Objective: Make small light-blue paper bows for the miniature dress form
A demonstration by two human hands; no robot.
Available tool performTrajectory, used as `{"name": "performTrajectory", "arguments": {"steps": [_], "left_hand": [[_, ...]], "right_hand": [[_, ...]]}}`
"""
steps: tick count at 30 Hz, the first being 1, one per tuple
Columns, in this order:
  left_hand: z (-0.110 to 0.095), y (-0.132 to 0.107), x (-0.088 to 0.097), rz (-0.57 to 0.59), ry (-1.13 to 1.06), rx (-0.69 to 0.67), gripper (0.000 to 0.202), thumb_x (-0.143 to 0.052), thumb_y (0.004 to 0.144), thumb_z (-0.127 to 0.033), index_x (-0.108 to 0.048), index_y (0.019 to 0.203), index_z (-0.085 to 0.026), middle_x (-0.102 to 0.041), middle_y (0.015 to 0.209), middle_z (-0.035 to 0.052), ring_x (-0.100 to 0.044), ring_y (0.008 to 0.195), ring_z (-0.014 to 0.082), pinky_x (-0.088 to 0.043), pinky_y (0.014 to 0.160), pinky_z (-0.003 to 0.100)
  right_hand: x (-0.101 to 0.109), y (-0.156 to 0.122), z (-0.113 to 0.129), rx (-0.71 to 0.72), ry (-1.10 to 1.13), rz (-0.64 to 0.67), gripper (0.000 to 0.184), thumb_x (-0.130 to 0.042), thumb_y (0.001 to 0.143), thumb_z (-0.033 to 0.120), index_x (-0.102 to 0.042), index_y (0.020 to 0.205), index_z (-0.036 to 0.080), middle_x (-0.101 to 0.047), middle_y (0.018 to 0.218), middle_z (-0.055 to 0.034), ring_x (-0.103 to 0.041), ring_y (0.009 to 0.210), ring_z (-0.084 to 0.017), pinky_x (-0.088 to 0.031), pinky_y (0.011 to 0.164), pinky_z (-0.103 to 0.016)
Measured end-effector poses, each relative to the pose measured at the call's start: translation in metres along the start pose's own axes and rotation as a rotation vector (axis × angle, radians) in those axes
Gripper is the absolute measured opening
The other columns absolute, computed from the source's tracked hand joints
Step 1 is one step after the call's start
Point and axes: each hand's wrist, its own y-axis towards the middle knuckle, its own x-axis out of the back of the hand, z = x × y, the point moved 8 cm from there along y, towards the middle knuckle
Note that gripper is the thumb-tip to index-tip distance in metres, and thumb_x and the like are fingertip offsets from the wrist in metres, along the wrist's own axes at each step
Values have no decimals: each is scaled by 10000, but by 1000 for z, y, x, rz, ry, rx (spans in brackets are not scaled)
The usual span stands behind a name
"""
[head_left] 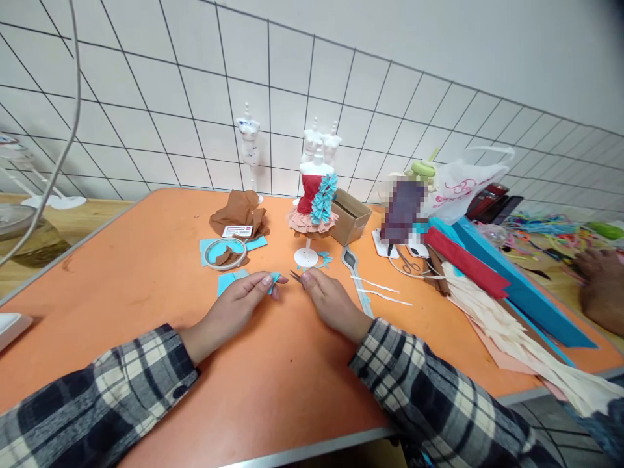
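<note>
Both forearms are reaching forward and inward over the orange table (292, 396), the 2 hands meeting near the middle, a narrow gap separating them. The left hand (241, 298) is holding a small blue folded piece (275, 278) between thumb and fingers; its thumb is lying along the near side. The right hand (334, 300) is curling around a slim pointed metal tool (296, 276), thumb uppermost; the grip is hiding the tool's rear part.

The tool is pointing left and slightly away from the wearer, its tip facing the left hand's fingertips without touching them. The blue piece is sitting at the left fingertips, its long axis appearing to slant upward to the right; the exact fold is too small to read.

Beyond the hands, a dress form (312, 193) is standing upright, wearing a red bodice with blue ruffles.

Containers: an open cardboard box (355, 224) is standing beyond the right hand; its contents are not readable. A ring (208, 262) is lying beyond the left hand, brown scraps (227, 256) showing inside it. Far right of the right hand, a white plastic bag (463, 188) is standing; its contents are unclear.
</note>
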Motion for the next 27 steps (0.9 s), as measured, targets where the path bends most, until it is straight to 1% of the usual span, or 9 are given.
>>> {"name": "performTrajectory", "arguments": {"steps": [4, 6, 8, 11, 15, 17, 20, 23, 27], "left_hand": [[9, -2, 0, -1, -150, 32, 365, -469, 918, -480, -676, 1027, -201, -677, 960, 54, -596, 1002, 213, -425, 963, 338], [10, -2, -2, 6, -201, 51, 372, -553, 873, -474, -654, 1122, -217, -677, 986, 56, -601, 990, 219, -448, 927, 338], [8, 1, -4, -7, -191, 65, 383, -617, 830, -456, -652, 1129, -218, -679, 956, 50, -608, 943, 216, -464, 886, 331], [-2, 7, -9, -36, -178, 53, 349, -616, 825, -431, -669, 1073, -191, -668, 882, 41, -604, 856, 199, -465, 858, 328], [-8, 16, -23, -32, -278, -10, 422, -586, 836, -348, -599, 1215, -164, -622, 844, 31, -580, 839, 186, -452, 843, 319], [-8, 18, -29, -34, -302, -74, 420, -504, 870, -295, -566, 1266, -170, -597, 835, 25, -559, 836, 177, -435, 839, 315], [-9, 19, -37, -5, -261, -137, 452, -432, 878, -231, -530, 1317, -177, -547, 790, 11, -510, 763, 161, -424, 776, 303], [-11, 17, -43, 46, -208, -169, 483, -402, 884, -227, -497, 1353, -161, -521, 758, 10, -486, 734, 163, -418, 744, 304], [-13, 14, -45, 87, -193, -162, 456, -407, 901, -291, -536, 1317, -155, -518, 743, 9, -483, 724, 161, -422, 733, 296]], "right_hand": [[11, 3, -12, -22, -458, 46, 274, -444, 948, 464, -551, 902, 217, -642, 757, -30, -571, 680, -177, -283, 565, -265], [13, 2, -13, -5, -549, 34, 283, -495, 920, 488, -575, 887, 218, -658, 777, -42, -582, 730, -198, -277, 567, -273], [12, 2, -12, 26, -573, 26, 273, -543, 896, 481, -594, 854, 215, -662, 790, -45, -582, 781, -211, -298, 584, -280], [12, 2, -11, 57, -555, 6, 224, -611, 861, 424, -620, 824, 203, -656, 835, -55, -572, 841, -219, -359, 665, -300], [29, 2, 0, 148, -382, -207, 196, -615, 854, 299, -638, 1023, 204, -643, 964, -62, -564, 928, -211, -400, 807, -329], [36, 2, 2, 171, -219, -287, 187, -571, 878, 283, -644, 1029, 199, -638, 895, -42, -574, 841, -175, -422, 768, -295], [39, 3, -1, 148, -61, -331, 210, -615, 845, 336, -671, 994, 198, -631, 827, -21, -559, 721, -148, -434, 670, -262], [38, 2, -1, 145, -15, -350, 184, -647, 811, 302, -693, 959, 203, -656, 835, -16, -566, 719, -141, -435, 663, -253], [37, 0, 0, 129, -21, -364, 108, -614, 814, 252, -711, 822, 204, -658, 766, -11, -579, 712, -139, -432, 672, -256]]}}
